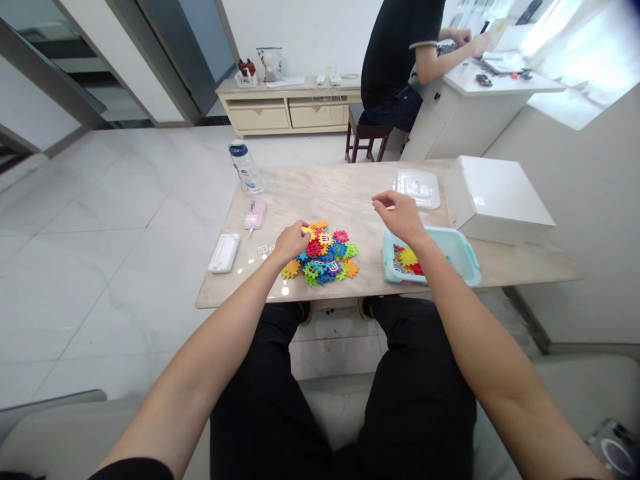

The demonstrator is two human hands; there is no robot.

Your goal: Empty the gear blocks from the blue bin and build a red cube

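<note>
A heap of small coloured plastic interlocking pieces point(327, 257) lies on the low marble table point(350, 193). My left hand point(291, 240) rests on the heap's left edge, fingers curled onto a yellow piece point(306, 230). My right hand point(400, 215) hovers above the table between the heap and a light blue plastic bin point(463, 250), its fingers bent loosely with nothing visible in them. The bin holds a few more coloured pieces point(407, 259).
A white box point(495, 197) and a clear lid point(419, 187) sit at the right back. A water bottle point(245, 165), a pink item point(256, 215) and a white case point(225, 252) stand on the left. Another person sits at a white desk point(480, 83) behind.
</note>
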